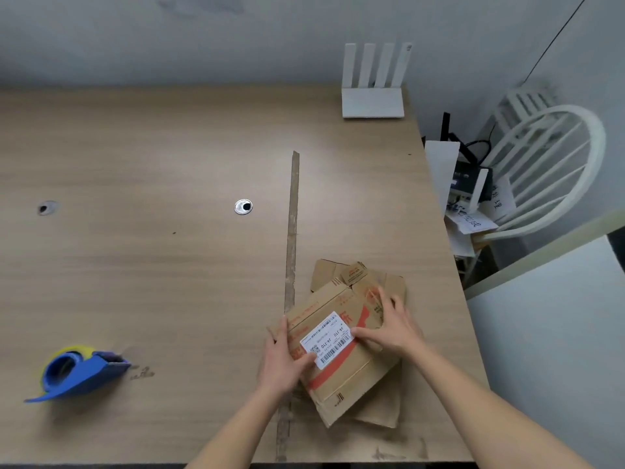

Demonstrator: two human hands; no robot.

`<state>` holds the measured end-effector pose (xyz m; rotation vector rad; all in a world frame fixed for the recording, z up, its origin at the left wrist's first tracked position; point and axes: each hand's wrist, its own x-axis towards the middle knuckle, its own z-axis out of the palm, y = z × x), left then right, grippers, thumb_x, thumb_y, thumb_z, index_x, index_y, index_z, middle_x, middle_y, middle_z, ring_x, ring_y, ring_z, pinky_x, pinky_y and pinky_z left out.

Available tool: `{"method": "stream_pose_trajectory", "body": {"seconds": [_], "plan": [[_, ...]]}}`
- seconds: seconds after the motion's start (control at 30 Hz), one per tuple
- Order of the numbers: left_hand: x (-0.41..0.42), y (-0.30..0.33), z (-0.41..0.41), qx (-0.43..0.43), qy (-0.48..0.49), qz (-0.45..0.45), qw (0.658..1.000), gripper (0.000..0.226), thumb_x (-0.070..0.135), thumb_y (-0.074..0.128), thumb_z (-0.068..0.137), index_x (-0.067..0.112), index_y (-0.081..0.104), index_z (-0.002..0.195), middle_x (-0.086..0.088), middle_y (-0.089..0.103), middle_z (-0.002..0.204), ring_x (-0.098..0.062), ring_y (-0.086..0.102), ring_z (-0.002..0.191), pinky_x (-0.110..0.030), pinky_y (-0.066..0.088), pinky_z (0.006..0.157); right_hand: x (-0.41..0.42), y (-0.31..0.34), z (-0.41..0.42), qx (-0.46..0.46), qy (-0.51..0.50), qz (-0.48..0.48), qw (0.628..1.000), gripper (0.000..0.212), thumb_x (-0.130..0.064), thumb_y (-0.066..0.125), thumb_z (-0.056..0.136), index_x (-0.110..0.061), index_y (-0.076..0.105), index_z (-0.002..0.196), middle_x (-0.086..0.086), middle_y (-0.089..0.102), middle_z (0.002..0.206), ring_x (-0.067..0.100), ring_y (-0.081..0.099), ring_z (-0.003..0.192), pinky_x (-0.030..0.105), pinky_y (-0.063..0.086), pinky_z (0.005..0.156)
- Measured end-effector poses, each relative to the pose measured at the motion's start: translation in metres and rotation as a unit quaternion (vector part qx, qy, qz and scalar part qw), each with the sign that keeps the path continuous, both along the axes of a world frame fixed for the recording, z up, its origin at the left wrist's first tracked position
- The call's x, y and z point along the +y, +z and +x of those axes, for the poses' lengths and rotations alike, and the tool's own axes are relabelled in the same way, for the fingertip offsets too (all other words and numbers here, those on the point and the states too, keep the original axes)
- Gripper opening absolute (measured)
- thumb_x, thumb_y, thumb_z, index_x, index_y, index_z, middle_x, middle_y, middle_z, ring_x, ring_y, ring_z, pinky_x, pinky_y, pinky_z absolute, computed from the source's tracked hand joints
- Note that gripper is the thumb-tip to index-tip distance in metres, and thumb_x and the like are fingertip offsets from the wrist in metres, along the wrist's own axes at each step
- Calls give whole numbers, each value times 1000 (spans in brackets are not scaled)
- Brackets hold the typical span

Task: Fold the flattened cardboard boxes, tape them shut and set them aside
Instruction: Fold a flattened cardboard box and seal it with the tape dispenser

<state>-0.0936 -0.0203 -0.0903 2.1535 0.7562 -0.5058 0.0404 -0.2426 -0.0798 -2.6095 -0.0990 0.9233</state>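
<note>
Cardboard boxes, tan and printed in red, are all unfolded so far: no folded or taped box shows anywhere on the wooden table [169, 147], so by my reading the task is at its very start. At far left the blue tape dispenser [79, 370] with its yellowish roll lies untouched, well apart from the work. Further right, the left hand [282, 358] grips the near-left edge of the top flattened box with the white shipping label [338, 346], thumb on top. The right hand [394, 324] presses on the same box's right side, fingers spread and bent over it. Under it lies a stack of other flattened boxes [378, 411]; how many is hard to tell. Folding, taping and setting aside all remain.
</note>
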Motion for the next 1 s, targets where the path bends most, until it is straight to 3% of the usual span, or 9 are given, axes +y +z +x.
{"method": "stream_pose_trajectory", "body": {"seconds": [0.17, 0.33, 0.5, 0.63, 0.73, 0.8, 0.9, 1.0], "plan": [[-1, 15, 4, -59, 44, -19, 997, 112, 49, 81, 77, 32, 8, 160, -6, 31, 159, -24, 39, 140, -43, 40, 111, 6, 14, -14, 13, -7, 36, 999, 135, -86, 71, 57, -38, -3, 160, 8, 23, 163, 31, 32, 147, 53, 36, 116], [27, 49, -8, -141, 51, -13, 989, 113, 42, 85, 74, 37, 9, 159, 1, 47, 145, -19, 49, 130, -37, 45, 102, 26, 50, -32, 2, -21, 149, 989, 128, -68, 86, 58, -43, 9, 158, 3, 33, 160, 26, 36, 144, 56, 32, 118], [76, 93, -32, -247, 74, -18, 966, 121, 37, 87, 73, 56, -3, 152, 9, 51, 146, -19, 54, 128, -44, 48, 103, 66, 96, -66, -31, -26, 208, 977, 115, -58, 89, 63, -41, 20, 154, -2, 42, 150, 20, 41, 139, 52, 37, 115], [127, 125, -60, -276, 112, -14, 954, 118, 44, 85, 75, 57, -3, 152, 8, 46, 153, -25, 53, 133, -51, 50, 103, 119, 122, -107, -32, -47, 271, 961, 116, -60, 87, 64, -46, 14, 154, -15, 40, 148, 13, 43, 134, 49, 41, 114], [172, 136, -84, -296, 106, 1, 949, 102, 49, 83, 76, 47, 18, 154, 7, 50, 147, -21, 55, 128, -45, 53, 98, 159, 133, -136, -35, -79, 309, 947, 110, -75, 81, 60, -45, 26, 150, -17, 46, 143, 9, 46, 130, 41, 44, 111], [198, 136, -101, -310, 88, 9, 946, 88, 49, 80, 79, 42, 31, 151, 9, 54, 140, -10, 55, 118, -33, 54, 92, 184, 132, -155, -26, -103, 326, 939, 103, -82, 74, 61, -41, 37, 147, -14, 52, 143, 12, 49, 133, 41, 44, 112], [225, 124, -129, -312, 93, -13, 945, 82, 49, 78, 81, 43, 35, 150, 11, 54, 135, 3, 49, 108, -16, 44, 85, 216, 119, -180, 27, -161, 318, 934, 98, -89, 55, 72, -24, 47, 145, -5, 55, 143, 17, 50, 133, 43, 43, 111], [240, 103, -152, -294, 98, -22, 950, 83, 57, 73, 82, 41, 31, 153, 11, 48, 145, -2, 45, 123, -28, 44, 100, 240, 103, -202, 85, -262, 352, 895, 78, -85, 29, 85, -26, 61, 124, -5, 65, 126, 18, 59, 117, 35, 50, 89]]}}
